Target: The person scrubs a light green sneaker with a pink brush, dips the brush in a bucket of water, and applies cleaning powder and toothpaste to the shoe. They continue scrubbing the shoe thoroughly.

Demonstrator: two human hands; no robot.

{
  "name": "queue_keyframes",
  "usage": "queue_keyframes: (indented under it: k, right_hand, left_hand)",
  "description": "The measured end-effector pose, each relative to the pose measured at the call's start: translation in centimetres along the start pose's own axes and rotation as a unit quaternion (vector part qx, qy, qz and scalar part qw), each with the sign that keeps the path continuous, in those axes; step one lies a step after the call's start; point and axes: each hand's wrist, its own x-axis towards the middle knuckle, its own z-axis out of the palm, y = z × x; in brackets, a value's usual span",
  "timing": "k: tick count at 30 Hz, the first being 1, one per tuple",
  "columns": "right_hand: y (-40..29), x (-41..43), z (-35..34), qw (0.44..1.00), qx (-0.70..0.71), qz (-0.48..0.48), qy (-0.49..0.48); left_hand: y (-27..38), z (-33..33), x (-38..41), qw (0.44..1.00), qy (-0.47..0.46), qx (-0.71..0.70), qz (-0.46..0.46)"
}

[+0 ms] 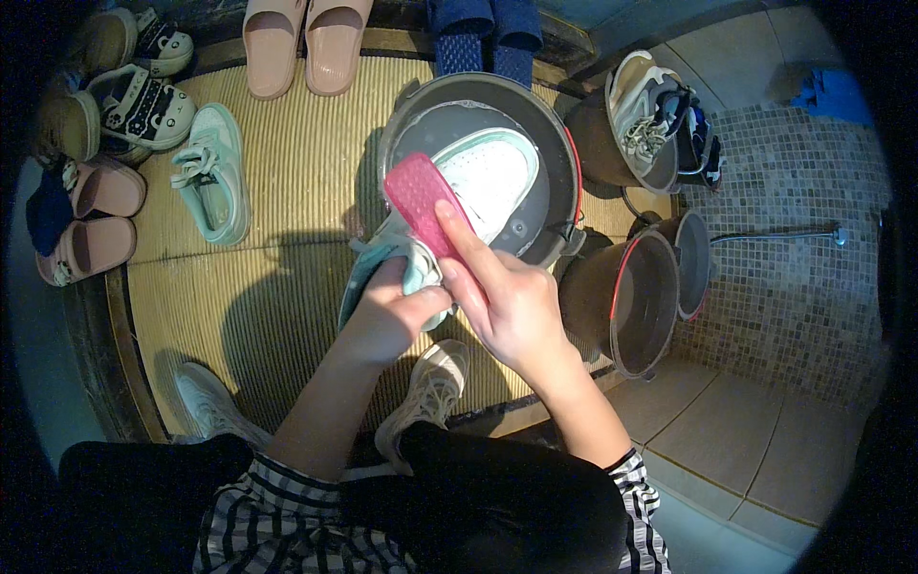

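Observation:
My left hand (391, 312) grips a white and mint-green sneaker (495, 176) near its heel and collar, with the thumb inside the opening. The sneaker's toe points away from me, over a dark bucket (401, 107) that holds cloudy water. In my right hand (505, 298) is a pink brush (423, 197), its back facing up and the index finger laid along it. The brush lies against the sneaker's side and lace area; its bristles are hidden underneath. Loose laces and the tongue bunch beside my left thumb.
A matching mint sneaker (211, 176) stands on the ribbed mat (308, 158) to the left. Pink slippers (337, 50) and blue slippers (488, 36) lie at the back. More buckets (631, 308) stand at right, one bucket (609, 136) with shoes (649, 107) on it. A chrome pipe (774, 235) crosses the mosaic tiles.

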Motion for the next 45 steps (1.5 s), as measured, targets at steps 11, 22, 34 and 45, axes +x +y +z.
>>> queue_keyframes:
  k: [11, 22, 34, 45]
  right_hand:
    - [3.7, -9.7, 1.5, 0.996, 0.020, 0.073, -0.037]
    - [1.5, -3.4, 0.6, 0.997, 0.011, 0.041, 0.061]
    - [1.2, -5.2, 1.8, 0.999, -0.009, -0.006, 0.053]
    - [-1.3, -3.9, 2.8, 0.985, 0.153, 0.034, 0.074]
  left_hand:
    - [1.2, -1.2, 0.2, 0.990, 0.026, -0.135, 0.017]
    - [1.0, -0.9, 0.8, 0.967, -0.016, -0.254, -0.032]
    - [1.1, -1.0, 2.2, 0.964, 0.024, -0.260, 0.037]
    - [2.1, -1.7, 3.3, 0.953, -0.003, -0.303, 0.001]
